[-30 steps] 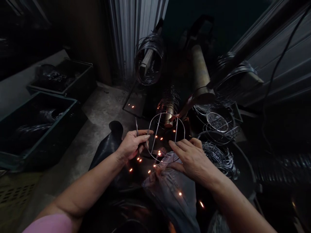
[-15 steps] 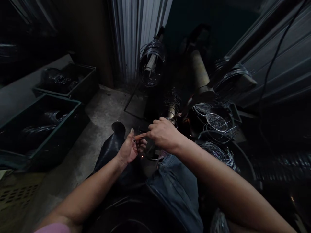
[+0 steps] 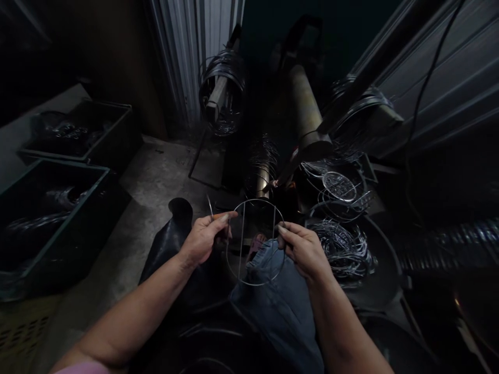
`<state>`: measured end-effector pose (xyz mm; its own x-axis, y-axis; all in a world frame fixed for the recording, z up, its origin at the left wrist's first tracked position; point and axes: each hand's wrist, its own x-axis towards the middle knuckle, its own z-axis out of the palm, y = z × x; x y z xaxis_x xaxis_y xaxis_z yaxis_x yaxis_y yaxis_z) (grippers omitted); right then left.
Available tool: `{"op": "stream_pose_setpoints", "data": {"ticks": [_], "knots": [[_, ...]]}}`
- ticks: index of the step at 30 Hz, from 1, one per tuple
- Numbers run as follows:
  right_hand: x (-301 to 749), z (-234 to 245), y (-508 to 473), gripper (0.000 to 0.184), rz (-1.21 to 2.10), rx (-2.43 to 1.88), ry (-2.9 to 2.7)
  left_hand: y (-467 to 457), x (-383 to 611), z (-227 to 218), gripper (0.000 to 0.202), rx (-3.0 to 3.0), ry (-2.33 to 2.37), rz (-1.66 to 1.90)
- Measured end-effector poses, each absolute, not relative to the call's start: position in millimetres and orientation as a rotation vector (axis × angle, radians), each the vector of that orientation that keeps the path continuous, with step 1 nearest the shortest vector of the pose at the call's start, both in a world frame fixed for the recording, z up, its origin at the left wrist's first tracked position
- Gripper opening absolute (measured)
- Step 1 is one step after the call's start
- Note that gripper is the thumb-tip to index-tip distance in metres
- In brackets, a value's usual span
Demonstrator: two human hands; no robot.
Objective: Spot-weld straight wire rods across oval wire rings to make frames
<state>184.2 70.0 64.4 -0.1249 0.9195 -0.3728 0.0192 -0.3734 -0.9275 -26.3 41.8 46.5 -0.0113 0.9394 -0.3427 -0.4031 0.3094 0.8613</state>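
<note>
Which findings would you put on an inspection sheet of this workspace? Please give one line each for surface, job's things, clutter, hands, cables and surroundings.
Surface: grey floor, uneven in tone.
Job's things: ring with two straight bars, in the air between the hands.
Clutter: loose wires heaped at right; crates with metal pieces at left.
Hands: right hand pinches the ring's right edge; left hand, at its left edge, holds a thin wire.
Cables: one dark cable hangs at right.
Surroundings: dim; ridged panel and coil ahead.
</note>
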Motion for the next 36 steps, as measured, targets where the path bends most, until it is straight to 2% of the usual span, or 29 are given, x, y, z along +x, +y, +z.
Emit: {"op": "stream_pose_setpoints", "data": {"ticks": [11,22,36], "knots": [[181.9,75.5,87.6,0.031,1.273,-1.484,-1.427,53.0,-20.3,55.2,0.030,0.670,1.197,1.173],[179.5,92.6,113.9,0.031,1.301,-1.494,-1.401,75.1,-16.1,71.9,0.031,0.637,1.178,1.217],[182.8,88.8,122.6,0.035,1.296,-1.504,-1.423,75.7,-14.4,77.9,0.028,0.574,1.151,1.229]]}}
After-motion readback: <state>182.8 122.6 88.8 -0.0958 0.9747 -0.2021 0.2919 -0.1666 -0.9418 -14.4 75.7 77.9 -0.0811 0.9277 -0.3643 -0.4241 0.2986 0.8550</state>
